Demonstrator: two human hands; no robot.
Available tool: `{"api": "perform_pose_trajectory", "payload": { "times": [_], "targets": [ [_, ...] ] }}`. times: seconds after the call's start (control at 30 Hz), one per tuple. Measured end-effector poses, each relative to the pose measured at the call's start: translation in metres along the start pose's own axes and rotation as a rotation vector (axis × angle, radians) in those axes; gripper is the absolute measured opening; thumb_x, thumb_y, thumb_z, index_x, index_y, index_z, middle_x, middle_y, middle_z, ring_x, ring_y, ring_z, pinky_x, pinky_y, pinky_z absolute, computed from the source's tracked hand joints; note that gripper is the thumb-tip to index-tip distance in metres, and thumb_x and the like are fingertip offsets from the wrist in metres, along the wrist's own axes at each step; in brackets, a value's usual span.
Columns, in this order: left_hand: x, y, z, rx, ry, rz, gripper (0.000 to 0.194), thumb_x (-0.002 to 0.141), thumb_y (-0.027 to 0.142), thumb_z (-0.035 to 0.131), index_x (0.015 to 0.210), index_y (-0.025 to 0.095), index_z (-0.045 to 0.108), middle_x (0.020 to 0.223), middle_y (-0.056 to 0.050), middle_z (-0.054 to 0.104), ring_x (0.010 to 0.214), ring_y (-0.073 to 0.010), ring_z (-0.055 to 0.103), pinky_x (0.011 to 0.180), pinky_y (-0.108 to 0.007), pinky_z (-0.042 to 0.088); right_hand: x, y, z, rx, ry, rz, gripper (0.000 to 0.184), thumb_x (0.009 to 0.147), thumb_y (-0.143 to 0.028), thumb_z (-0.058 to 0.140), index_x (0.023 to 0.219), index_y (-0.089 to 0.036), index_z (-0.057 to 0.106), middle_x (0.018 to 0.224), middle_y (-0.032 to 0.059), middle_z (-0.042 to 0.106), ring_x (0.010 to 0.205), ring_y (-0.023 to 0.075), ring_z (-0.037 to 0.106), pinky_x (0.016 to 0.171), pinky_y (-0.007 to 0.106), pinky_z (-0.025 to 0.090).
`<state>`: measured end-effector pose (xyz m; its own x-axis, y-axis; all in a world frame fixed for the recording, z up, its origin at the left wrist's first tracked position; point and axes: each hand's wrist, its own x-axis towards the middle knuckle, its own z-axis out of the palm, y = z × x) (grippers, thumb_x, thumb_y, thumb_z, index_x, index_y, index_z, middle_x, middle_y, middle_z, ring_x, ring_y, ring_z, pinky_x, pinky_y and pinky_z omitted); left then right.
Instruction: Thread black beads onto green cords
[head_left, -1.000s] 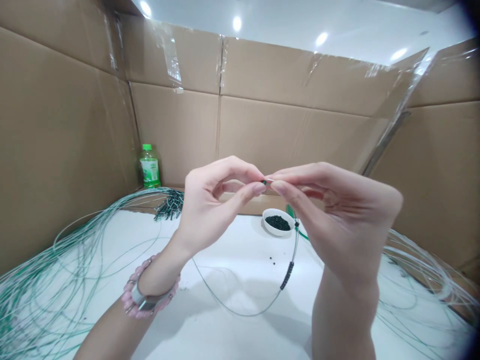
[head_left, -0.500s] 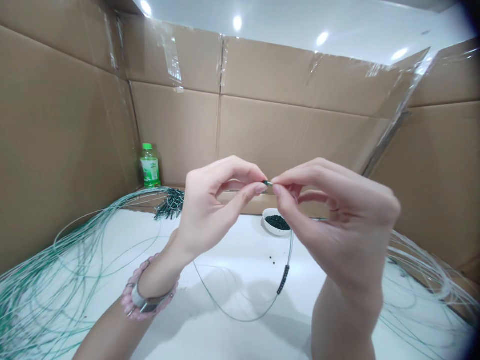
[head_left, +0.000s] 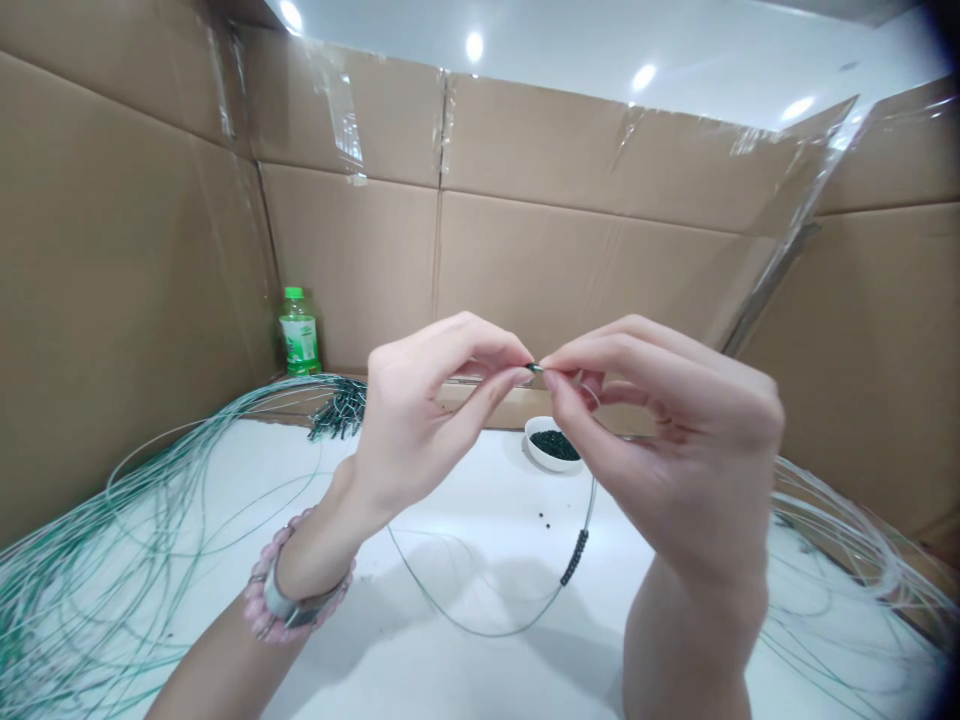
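My left hand (head_left: pixel 427 415) and my right hand (head_left: pixel 675 440) meet in the air above the white table, each pinching between thumb and forefinger. Between the fingertips is a thin wire's end with a tiny dark green bead (head_left: pixel 534 368). That green-coated wire (head_left: pixel 480 628) droops in a loop below my right hand. A short row of dark beads (head_left: pixel 574 557) sits strung on it. A white dish (head_left: pixel 534 442) of small dark beads lies beyond my hands. My left wrist wears a pink beaded bracelet (head_left: pixel 274 595).
Coils of green wire (head_left: pixel 112 570) spread across the table's left side, with more (head_left: pixel 840 570) on the right. A bunch of dark-beaded wire ends (head_left: pixel 337 410) lies at the back. A green-capped bottle (head_left: pixel 300 335) stands in the corner of taped cardboard walls (head_left: pixel 352 270).
My right hand has shifted slightly left and closer to my left hand. The hanging wire with its beads has swung a little. Both hands keep their pinch.
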<state>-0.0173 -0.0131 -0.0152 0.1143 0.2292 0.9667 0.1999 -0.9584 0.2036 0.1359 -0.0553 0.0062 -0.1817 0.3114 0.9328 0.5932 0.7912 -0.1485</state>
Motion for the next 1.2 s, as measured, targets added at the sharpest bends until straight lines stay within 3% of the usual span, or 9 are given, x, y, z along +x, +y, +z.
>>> {"api": "perform_pose_trajectory", "payload": {
  "times": [0.2,0.43,0.67,0.93,1.2],
  "targets": [
    [0.002,0.002,-0.003,0.157,-0.033,0.130,0.011,0.079,0.012,0.063,0.085,0.021,0.064,0.076,0.000,0.065,0.068,-0.0103,0.060,0.061,-0.022,0.051,-0.001,-0.002,-0.002,-0.092,-0.011,-0.042,0.015,0.077,-0.006,0.060,0.073,-0.020,0.061,0.068,-0.0017,0.055,0.055,0.0072,0.047,0.051,0.021,0.042],
    [0.000,0.001,-0.002,0.093,-0.004,0.073,0.013,0.078,0.015,0.066,0.087,0.024,0.066,0.079,0.000,0.067,0.069,-0.0126,0.061,0.062,-0.025,0.053,-0.001,0.001,-0.003,-0.017,-0.008,-0.046,0.018,0.078,-0.004,0.061,0.077,-0.022,0.065,0.072,-0.0015,0.063,0.060,0.0091,0.056,0.052,0.022,0.043],
    [0.000,0.005,0.000,-0.004,0.062,-0.027,0.008,0.080,0.017,0.064,0.083,0.024,0.068,0.077,-0.001,0.068,0.069,-0.0125,0.062,0.059,-0.024,0.054,-0.001,0.007,0.002,0.223,0.052,0.044,0.023,0.071,-0.006,0.071,0.088,-0.022,0.068,0.078,-0.0038,0.068,0.070,0.0103,0.064,0.062,0.021,0.056],
    [0.000,0.006,0.001,-0.058,0.062,-0.067,0.008,0.077,0.017,0.068,0.083,0.023,0.069,0.077,0.000,0.069,0.068,-0.0117,0.063,0.059,-0.023,0.055,0.000,0.007,0.001,0.181,0.022,0.015,0.015,0.076,-0.006,0.064,0.078,-0.020,0.068,0.069,-0.0052,0.064,0.062,0.0067,0.057,0.059,0.019,0.055],
    [-0.001,0.006,0.002,-0.010,0.092,-0.069,0.005,0.081,0.020,0.064,0.080,0.022,0.069,0.072,0.001,0.069,0.064,-0.0113,0.064,0.057,-0.023,0.054,0.000,0.006,0.008,0.199,0.000,0.070,0.014,0.075,-0.009,0.066,0.082,-0.021,0.068,0.075,-0.0034,0.068,0.066,0.0097,0.063,0.058,0.020,0.056]
  ]
}}
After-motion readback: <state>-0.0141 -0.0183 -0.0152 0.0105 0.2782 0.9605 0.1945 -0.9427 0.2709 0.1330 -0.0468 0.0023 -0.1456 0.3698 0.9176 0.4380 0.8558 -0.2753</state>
